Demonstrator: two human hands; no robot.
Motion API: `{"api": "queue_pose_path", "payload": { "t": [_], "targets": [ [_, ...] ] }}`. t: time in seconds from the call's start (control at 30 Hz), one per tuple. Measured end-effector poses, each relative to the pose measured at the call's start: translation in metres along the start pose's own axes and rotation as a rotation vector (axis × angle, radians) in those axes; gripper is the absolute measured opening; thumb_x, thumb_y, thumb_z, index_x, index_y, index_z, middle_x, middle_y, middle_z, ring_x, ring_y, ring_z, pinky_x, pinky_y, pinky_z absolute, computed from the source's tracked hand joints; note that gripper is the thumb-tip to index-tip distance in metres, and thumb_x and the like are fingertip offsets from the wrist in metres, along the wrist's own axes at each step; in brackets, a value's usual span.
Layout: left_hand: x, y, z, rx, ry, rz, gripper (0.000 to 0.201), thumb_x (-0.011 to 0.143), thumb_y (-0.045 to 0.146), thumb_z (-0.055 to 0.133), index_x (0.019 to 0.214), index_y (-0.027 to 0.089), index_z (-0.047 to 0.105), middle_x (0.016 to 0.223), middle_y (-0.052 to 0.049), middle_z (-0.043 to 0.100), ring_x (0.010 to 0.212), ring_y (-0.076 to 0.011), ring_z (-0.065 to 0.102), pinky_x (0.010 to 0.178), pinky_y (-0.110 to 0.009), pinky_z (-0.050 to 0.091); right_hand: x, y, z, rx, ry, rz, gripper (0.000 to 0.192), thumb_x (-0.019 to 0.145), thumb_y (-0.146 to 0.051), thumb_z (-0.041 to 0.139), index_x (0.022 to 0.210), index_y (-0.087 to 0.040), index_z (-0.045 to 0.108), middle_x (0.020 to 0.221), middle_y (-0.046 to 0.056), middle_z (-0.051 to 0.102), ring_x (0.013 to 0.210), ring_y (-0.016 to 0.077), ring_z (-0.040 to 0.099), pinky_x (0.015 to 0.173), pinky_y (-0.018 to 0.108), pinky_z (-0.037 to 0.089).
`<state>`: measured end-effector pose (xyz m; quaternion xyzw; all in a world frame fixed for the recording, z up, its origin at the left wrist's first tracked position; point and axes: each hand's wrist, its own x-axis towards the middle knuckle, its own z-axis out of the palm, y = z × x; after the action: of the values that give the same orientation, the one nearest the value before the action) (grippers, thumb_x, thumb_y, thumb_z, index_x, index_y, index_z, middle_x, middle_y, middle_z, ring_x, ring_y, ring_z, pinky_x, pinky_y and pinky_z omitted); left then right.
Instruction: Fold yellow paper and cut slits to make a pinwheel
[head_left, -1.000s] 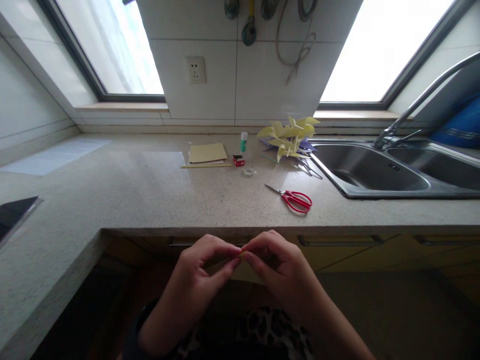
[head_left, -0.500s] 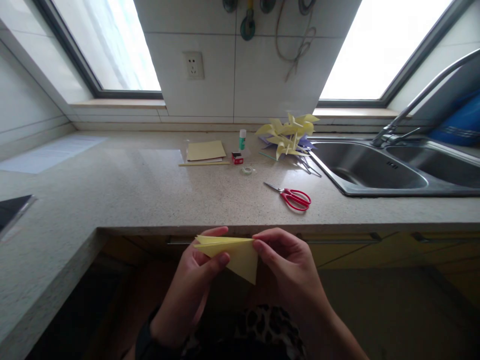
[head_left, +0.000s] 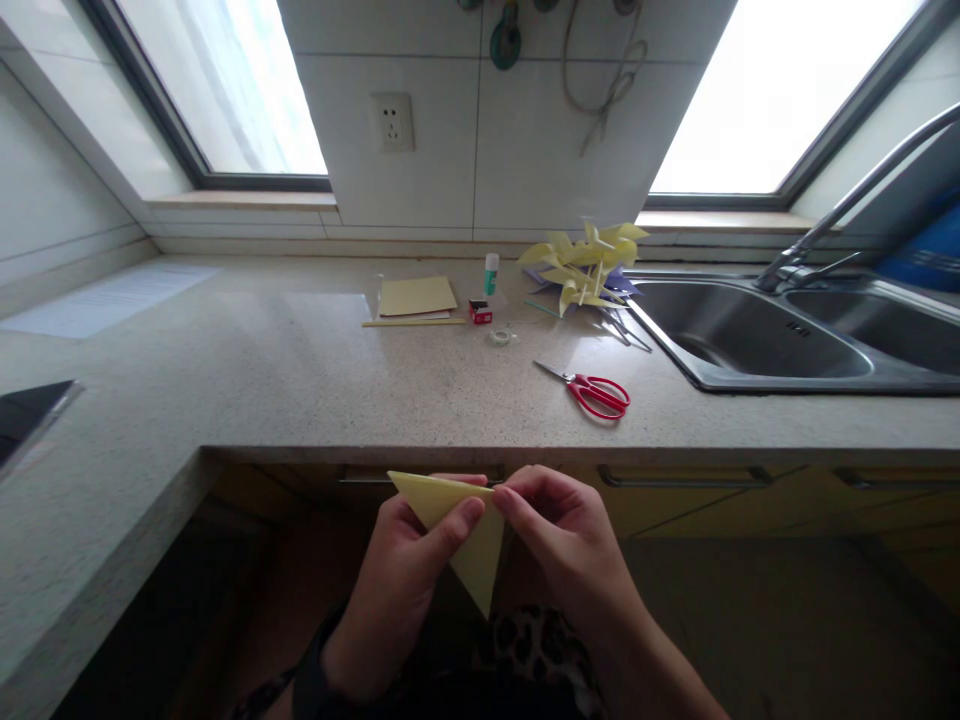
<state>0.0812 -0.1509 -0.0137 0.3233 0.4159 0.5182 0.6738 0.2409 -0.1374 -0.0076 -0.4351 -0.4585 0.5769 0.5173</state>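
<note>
1. 2 hands share 1 folded yellow paper triangle, held in the air below the countertop edge and above the lap. The left hand pinches its upper left part between thumb and forefinger; the right hand has its fingertips closed on the top right corner. Neither hand is open.
2. Risk: the paper has no surface under it. If the layers are pressed while floating, I judge the crease could run crooked or the edges could drift out of line.
3. Risk: the right hand's grip sits on a small corner. A pull against the left hand's pinch could tear or crumple that corner.
4. Risk: the lower tip of the triangle hangs free, pointing toward the patterned clothing. Brushing against it could bend the point.
5. Risk: if either pinch loosens, the sheet would likely drop toward the dark floor under the counter, out of easy reach.
6. Risk: the red-handled scissors lie on the counter close to the front edge, blades pointing left. A blind reach upward could nudge them off.
7. Well apart at the back lie the paper stack, glue stick, tape roll and finished paper pinwheels beside the sink; these seem safe.
</note>
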Motion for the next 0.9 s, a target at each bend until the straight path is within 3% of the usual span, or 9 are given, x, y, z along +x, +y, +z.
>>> {"api": "queue_pose_path", "payload": {
  "t": [0.37,0.6,0.7,0.9],
  "targets": [
    [0.003,0.002,0.004,-0.042,0.061,0.028,0.022,0.082,0.035,0.082,0.095,0.018,0.081,0.083,-0.008,0.079,0.072,-0.0165,0.072,0.067,-0.023,0.055,0.001,-0.001,-0.003,-0.045,-0.038,0.005,0.020,0.085,-0.039,0.077,0.079,-0.020,0.072,0.069,-0.001,0.064,0.062,0.0103,0.051,0.056,0.023,0.040],
    [0.005,-0.003,0.008,-0.181,-0.035,-0.072,0.030,0.081,0.030,0.083,0.108,0.018,0.078,0.088,-0.007,0.079,0.072,-0.0135,0.072,0.069,-0.021,0.056,0.004,0.000,-0.003,0.048,0.004,-0.009,0.021,0.084,-0.037,0.079,0.075,-0.019,0.072,0.066,-0.002,0.066,0.060,0.0091,0.055,0.056,0.021,0.044],
    [0.007,-0.006,0.010,-0.172,-0.042,-0.075,0.025,0.081,0.028,0.082,0.103,0.016,0.080,0.086,-0.007,0.079,0.073,-0.0146,0.072,0.072,-0.022,0.057,0.006,-0.001,-0.003,0.053,-0.009,-0.025,0.021,0.084,-0.036,0.078,0.073,-0.020,0.070,0.064,-0.002,0.066,0.057,0.0096,0.058,0.055,0.021,0.047],
    [0.012,-0.007,0.016,-0.182,0.007,-0.063,0.022,0.080,0.030,0.083,0.095,0.016,0.079,0.079,-0.005,0.077,0.067,-0.0141,0.071,0.068,-0.023,0.057,0.010,0.003,-0.009,-0.089,-0.034,-0.028,0.023,0.087,-0.042,0.074,0.083,-0.019,0.070,0.066,0.001,0.068,0.059,0.0148,0.065,0.056,0.026,0.052]
  ]
}}
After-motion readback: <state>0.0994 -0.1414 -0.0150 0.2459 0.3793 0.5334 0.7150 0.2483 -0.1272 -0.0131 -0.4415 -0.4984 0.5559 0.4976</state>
